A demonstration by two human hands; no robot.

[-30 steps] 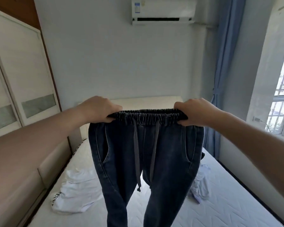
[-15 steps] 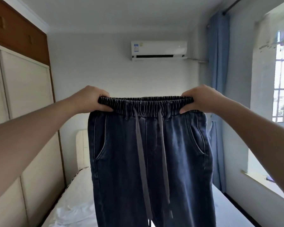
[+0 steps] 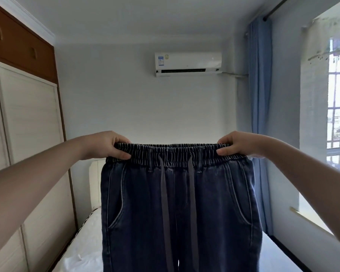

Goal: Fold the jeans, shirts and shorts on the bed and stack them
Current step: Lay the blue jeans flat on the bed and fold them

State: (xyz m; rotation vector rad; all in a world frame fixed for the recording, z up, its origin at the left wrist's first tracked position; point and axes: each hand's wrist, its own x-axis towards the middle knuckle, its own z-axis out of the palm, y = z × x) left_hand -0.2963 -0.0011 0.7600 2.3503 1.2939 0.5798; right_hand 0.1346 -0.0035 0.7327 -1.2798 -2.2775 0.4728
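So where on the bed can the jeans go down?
Bare mattress shows left of the hanging jeans, beside the wardrobe, and a strip on their right below the curtain. The middle is hidden behind the jeans.

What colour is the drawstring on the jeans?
Grey drawstring, against dark blue jeans; head view.

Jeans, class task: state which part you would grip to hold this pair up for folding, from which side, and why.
Grip the elastic waistband of the jeans at its two outer ends, from above, as the left hand and right hand do. It is the thick, gathered top edge, so the legs probably hang straight and flat below it.
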